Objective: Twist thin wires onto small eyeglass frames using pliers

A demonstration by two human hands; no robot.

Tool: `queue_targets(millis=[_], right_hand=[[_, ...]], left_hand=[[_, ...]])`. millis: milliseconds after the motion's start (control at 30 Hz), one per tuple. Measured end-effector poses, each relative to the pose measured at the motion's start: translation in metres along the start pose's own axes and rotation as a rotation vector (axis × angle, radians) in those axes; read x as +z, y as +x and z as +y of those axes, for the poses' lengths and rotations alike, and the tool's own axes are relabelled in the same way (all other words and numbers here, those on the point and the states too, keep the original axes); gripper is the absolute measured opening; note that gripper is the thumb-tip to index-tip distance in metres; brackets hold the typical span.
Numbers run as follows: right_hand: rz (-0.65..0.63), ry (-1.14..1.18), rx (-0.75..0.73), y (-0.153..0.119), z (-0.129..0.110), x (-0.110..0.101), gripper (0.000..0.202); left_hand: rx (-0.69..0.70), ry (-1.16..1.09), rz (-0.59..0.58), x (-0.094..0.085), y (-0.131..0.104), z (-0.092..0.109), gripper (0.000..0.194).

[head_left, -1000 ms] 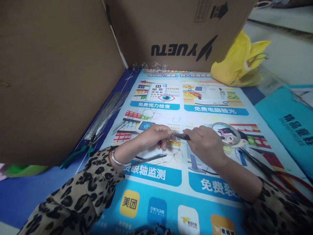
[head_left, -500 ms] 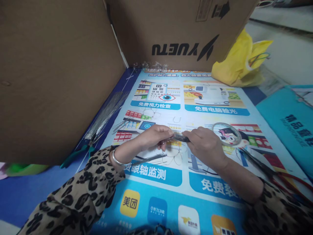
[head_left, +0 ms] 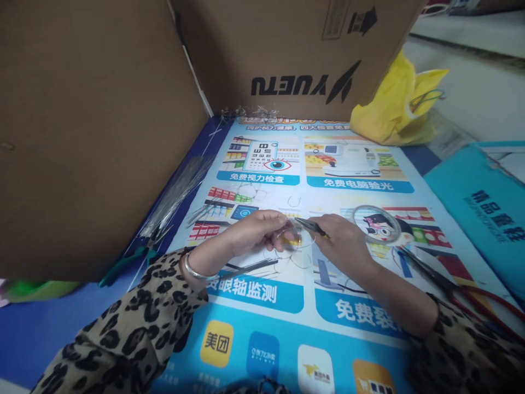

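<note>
Pliers (head_left: 315, 226), centre of head view, wrapped in grip of my right hand (head_left: 342, 238), tip pointing left. My left hand (head_left: 262, 230), just left of tip, pinches thin wire (head_left: 306, 245), which curves between hands; exact contact too fine to tell. Tape roll (head_left: 376, 239) right of centre, red-handled scissors (head_left: 435, 277) lower right, wire bundle (head_left: 174, 196) left of centre, yellow bag (head_left: 385, 117) upper right.

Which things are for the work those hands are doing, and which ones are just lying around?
Seem to be for the work:
pliers in the right hand
thin wire in the left hand
perhaps the wire bundle

Probably just lying around:
yellow bag
cardboard
maybe the scissors, unheld
</note>
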State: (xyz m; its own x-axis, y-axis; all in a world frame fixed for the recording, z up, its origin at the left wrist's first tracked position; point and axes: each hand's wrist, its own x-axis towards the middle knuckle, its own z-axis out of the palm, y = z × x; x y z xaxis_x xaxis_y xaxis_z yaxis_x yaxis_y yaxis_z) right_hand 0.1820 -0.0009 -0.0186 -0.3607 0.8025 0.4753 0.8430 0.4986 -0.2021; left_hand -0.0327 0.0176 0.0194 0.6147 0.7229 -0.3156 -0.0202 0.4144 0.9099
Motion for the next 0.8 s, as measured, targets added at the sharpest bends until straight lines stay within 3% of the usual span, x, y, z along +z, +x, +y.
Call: queue_targets(millis=[300,800], right_hand=[[0.016,0.035,0.091,0.001,0.004,0.002,0.018],[0.014,-0.03,0.022,0.001,0.003,0.0,0.018]], left_hand=[[-0.035,-0.136,-0.054,-0.008,-0.001,-0.005,0.025],[-0.029,-0.074,0.059,0.001,-0.001,-0.005,0.022]])
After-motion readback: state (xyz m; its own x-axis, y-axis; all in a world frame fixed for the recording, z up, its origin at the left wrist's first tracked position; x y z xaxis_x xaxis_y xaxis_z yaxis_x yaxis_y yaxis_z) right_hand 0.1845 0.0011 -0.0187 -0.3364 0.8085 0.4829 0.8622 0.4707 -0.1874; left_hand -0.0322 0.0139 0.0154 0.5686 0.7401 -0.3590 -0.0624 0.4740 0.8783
